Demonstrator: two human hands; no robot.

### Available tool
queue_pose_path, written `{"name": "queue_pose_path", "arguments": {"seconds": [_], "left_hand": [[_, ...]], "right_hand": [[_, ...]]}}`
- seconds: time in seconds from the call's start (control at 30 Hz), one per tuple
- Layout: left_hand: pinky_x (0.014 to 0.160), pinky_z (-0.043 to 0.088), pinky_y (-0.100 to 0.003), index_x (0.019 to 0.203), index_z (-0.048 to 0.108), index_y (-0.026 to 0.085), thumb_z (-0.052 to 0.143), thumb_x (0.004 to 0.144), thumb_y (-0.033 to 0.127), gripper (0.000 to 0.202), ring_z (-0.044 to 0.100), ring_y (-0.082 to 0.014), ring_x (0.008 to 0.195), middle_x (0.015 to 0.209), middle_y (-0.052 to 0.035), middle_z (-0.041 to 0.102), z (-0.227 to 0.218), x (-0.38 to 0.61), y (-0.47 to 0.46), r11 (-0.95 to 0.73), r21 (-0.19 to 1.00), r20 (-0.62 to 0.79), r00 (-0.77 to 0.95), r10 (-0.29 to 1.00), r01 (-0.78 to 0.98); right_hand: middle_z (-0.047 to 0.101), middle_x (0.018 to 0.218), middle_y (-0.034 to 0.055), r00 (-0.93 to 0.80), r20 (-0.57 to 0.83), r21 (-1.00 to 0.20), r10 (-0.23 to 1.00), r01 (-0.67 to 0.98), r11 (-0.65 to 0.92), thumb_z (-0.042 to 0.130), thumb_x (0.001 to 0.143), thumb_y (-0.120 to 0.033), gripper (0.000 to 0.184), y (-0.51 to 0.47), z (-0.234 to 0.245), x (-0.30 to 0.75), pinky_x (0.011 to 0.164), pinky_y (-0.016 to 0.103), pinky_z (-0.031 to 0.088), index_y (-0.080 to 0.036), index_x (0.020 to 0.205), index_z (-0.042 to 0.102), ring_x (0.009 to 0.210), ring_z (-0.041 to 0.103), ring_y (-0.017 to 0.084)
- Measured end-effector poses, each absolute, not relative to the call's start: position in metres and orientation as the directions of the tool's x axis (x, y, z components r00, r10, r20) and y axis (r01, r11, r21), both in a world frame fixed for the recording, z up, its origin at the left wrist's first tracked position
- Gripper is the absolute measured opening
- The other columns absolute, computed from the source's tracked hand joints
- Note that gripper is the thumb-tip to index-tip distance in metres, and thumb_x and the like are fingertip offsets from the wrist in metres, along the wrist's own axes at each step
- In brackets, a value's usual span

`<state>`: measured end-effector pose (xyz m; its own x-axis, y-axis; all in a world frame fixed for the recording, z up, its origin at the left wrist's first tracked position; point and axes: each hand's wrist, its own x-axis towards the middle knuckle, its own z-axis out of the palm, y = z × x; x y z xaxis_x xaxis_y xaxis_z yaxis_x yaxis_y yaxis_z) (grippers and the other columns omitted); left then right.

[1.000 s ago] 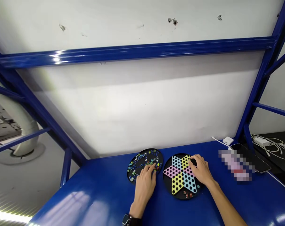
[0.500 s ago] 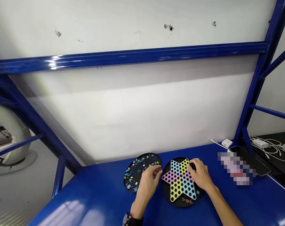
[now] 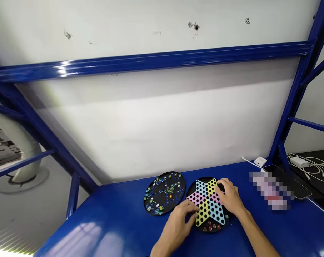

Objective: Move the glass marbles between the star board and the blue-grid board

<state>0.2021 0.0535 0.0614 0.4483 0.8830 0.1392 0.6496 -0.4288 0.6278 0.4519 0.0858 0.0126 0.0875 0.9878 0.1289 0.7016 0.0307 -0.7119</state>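
A star-shaped Chinese checkers board (image 3: 209, 197) with pink, yellow and light-blue points full of black holes lies over a round black tray (image 3: 191, 186). At its upper right, my right hand (image 3: 229, 197) grips the board's edge, with the thumb on the surface. My left hand (image 3: 180, 222) hovers at the board's lower left, its thumb and index finger slightly apart; no marble shows between them. Several red marbles (image 3: 210, 227) lie in the tray below the star. To the left, a second round black tray (image 3: 153, 194) holds many blue, green and clear marbles and one orange piece (image 3: 170, 196).
Both trays stand on a blue tabletop (image 3: 119, 203) against a white wall. To the right are a phone (image 3: 290, 182) on a cable, a white charger (image 3: 260, 161) and a blurred-out item (image 3: 270, 191). Blue metal frame bars rise around the table.
My left hand has moved from the marble tray down and right to the board; the red marble it pinched no longer shows there. More red marbles show below the star. My right hand stays put.
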Motion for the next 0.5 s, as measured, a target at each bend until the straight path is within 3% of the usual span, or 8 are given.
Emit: {"name": "queue_pose_path", "arguments": {"seconds": [0.1, 0.2, 0.3, 0.5], "left_hand": [[0.096, 0.054, -0.036, 0.108, 0.072, 0.025, 0.045, 0.096, 0.03, 0.03, 0.069, -0.0228, 0.105, 0.112, -0.0055, 0.072, 0.055, 0.168, 0.084, -0.321, 0.519, 0.217, 0.241, 0.946, 0.792], [0.098, 0.053, -0.042, 0.127, 0.065, 0.021, 0.04, 0.094, 0.025, 0.041, 0.065, -0.0278, 0.115, 0.127, -0.0104, 0.067, 0.046, 0.138, 0.114, -0.149, 0.328, 0.227, 0.076, 0.971, 0.933], [0.095, 0.053, -0.043, 0.128, 0.065, 0.02, 0.045, 0.091, 0.023, 0.042, 0.063, -0.0302, 0.118, 0.128, -0.0107, 0.067, 0.041, 0.124, 0.133, -0.122, 0.173, 0.115, 0.103, 0.988, 0.977], [0.093, 0.05, -0.046, 0.111, 0.072, 0.02, 0.046, 0.091, 0.021, 0.033, 0.064, -0.032, 0.112, 0.113, -0.0099, 0.072, 0.046, 0.128, 0.143, -0.123, 0.135, 0.083, 0.112, 0.99, 0.983]], "right_hand": [[0.066, 0.12, 0.0069, 0.087, 0.134, -0.712, 0.987, 0.701, 0.034, 0.041, 0.096, -0.05, 0.033, 0.085, 0.013, 0.452, 0.101, 0.046, 0.042, -0.027, 0.105, 0.064, 0.117, 0.06, 0.027], [0.066, 0.12, 0.007, 0.085, 0.135, -0.713, 0.987, 0.7, 0.037, 0.041, 0.096, -0.05, 0.033, 0.085, 0.012, 0.453, 0.101, 0.046, 0.042, -0.027, 0.105, 0.064, 0.117, 0.06, 0.028], [0.066, 0.119, 0.0069, 0.08, 0.127, -0.716, 0.989, 0.697, 0.035, 0.04, 0.096, -0.05, 0.034, 0.086, 0.011, 0.453, 0.103, 0.047, 0.041, -0.027, 0.105, 0.063, 0.117, 0.06, 0.027], [0.067, 0.118, 0.0062, 0.081, 0.135, -0.715, 0.987, 0.698, 0.041, 0.041, 0.096, -0.05, 0.034, 0.087, 0.012, 0.453, 0.102, 0.046, 0.042, -0.026, 0.104, 0.064, 0.116, 0.061, 0.027]]}}
